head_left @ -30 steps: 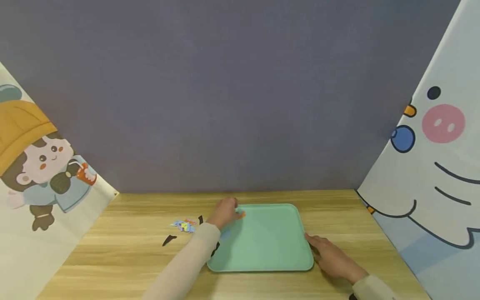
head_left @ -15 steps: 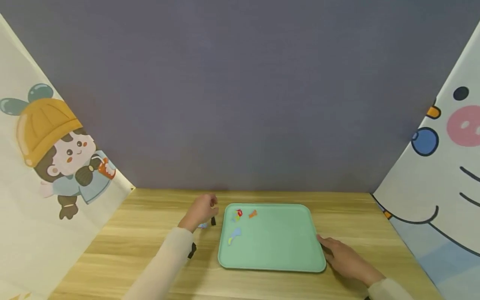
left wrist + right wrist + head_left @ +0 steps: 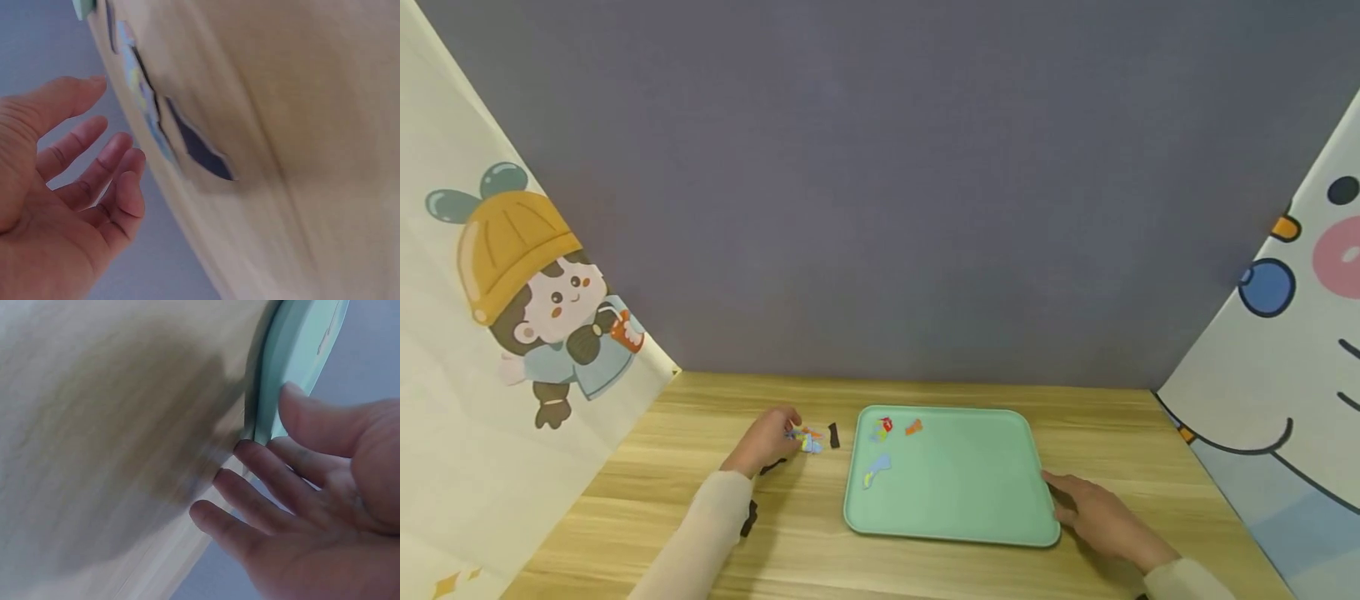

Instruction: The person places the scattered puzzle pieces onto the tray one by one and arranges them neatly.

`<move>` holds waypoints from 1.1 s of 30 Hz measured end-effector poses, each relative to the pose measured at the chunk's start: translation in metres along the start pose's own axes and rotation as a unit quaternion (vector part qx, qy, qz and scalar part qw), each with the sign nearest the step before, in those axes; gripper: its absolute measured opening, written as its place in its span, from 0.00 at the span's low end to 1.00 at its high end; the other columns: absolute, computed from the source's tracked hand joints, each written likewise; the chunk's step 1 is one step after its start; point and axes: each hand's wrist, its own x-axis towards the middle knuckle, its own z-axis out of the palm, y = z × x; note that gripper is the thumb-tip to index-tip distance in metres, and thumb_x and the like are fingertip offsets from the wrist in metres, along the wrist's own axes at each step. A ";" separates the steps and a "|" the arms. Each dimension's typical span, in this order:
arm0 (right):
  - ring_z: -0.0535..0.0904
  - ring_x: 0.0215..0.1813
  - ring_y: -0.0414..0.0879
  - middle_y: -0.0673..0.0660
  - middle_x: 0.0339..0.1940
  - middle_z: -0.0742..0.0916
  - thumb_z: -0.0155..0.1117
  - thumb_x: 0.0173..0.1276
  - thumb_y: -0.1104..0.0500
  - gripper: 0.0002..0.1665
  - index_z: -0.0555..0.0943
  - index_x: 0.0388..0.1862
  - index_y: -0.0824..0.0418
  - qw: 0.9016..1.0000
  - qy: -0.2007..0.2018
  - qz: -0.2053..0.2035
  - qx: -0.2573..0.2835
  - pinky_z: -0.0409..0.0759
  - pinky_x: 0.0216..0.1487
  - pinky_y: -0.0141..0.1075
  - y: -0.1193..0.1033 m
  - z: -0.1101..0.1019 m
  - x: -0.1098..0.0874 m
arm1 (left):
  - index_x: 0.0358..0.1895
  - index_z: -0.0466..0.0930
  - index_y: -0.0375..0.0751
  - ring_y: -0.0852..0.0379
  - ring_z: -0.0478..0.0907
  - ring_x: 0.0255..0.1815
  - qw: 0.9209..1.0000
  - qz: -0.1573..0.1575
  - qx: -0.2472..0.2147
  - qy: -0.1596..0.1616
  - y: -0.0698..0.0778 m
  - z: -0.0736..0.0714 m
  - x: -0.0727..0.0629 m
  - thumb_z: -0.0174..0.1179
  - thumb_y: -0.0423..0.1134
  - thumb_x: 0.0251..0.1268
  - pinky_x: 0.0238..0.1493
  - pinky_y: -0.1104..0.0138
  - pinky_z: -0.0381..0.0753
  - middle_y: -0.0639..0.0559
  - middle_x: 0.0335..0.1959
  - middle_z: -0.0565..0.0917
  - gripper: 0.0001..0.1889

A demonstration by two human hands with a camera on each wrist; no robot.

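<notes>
My left hand point(image 3: 765, 442) hovers at a small heap of colourful flat cut-out pieces point(image 3: 808, 440) left of the tray. In the left wrist view its fingers point(image 3: 94, 169) are loosely bent with nothing between them. Beside the heap lie dark pieces, one to its right point(image 3: 834, 435) and one below the hand point(image 3: 197, 147). My right hand point(image 3: 1101, 517) is at the right edge of the pale green tray point(image 3: 970, 492). In the right wrist view the thumb point(image 3: 312, 422) is by the tray's rim and the fingers are extended.
On the tray's left part lie a light blue piece point(image 3: 877, 468), an orange piece point(image 3: 913, 427) and a red and green piece point(image 3: 883, 427). A grey panel point(image 3: 910, 208) stands behind the wooden table point(image 3: 805, 558). Printed cartoon panels flank both sides.
My left hand has moved left from over the tray to the heap, and an orange piece now lies on the tray. The right hand stays by the tray edge. The head view has shifted left.
</notes>
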 end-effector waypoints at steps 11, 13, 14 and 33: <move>0.70 0.59 0.68 0.69 0.57 0.78 0.70 0.56 0.58 0.34 0.73 0.62 0.66 1.000 -0.003 0.012 0.016 0.67 0.55 0.61 0.007 -0.004 0.004 | 0.46 0.80 0.36 0.48 0.76 0.42 0.998 0.047 0.042 0.011 -0.015 0.016 0.007 0.70 0.29 0.49 0.44 0.57 0.78 0.45 0.42 0.77 0.17; 0.70 0.59 0.69 0.69 0.57 0.78 0.70 0.56 0.58 0.34 0.73 0.62 0.66 1.000 -0.004 0.013 0.016 0.67 0.55 0.61 0.007 -0.004 0.005 | 0.43 0.82 0.38 0.50 0.76 0.41 0.997 0.056 0.042 0.014 -0.017 0.017 0.008 0.70 0.29 0.49 0.44 0.59 0.77 0.47 0.41 0.77 0.15; 0.70 0.59 0.68 0.69 0.57 0.78 0.70 0.56 0.58 0.34 0.74 0.62 0.65 1.000 -0.003 0.014 0.016 0.66 0.55 0.61 0.007 -0.004 0.005 | 0.42 0.82 0.39 0.51 0.76 0.41 0.997 0.059 0.042 0.015 -0.017 0.017 0.008 0.70 0.28 0.49 0.43 0.59 0.77 0.48 0.40 0.77 0.14; 0.71 0.58 0.69 0.69 0.57 0.78 0.70 0.56 0.59 0.33 0.74 0.61 0.68 1.000 -0.007 -0.004 0.014 0.67 0.55 0.61 0.005 -0.004 0.006 | 0.41 0.82 0.42 0.49 0.70 0.44 0.992 0.084 0.084 0.035 -0.019 0.016 0.012 0.72 0.32 0.46 0.46 0.54 0.73 0.52 0.39 0.79 0.16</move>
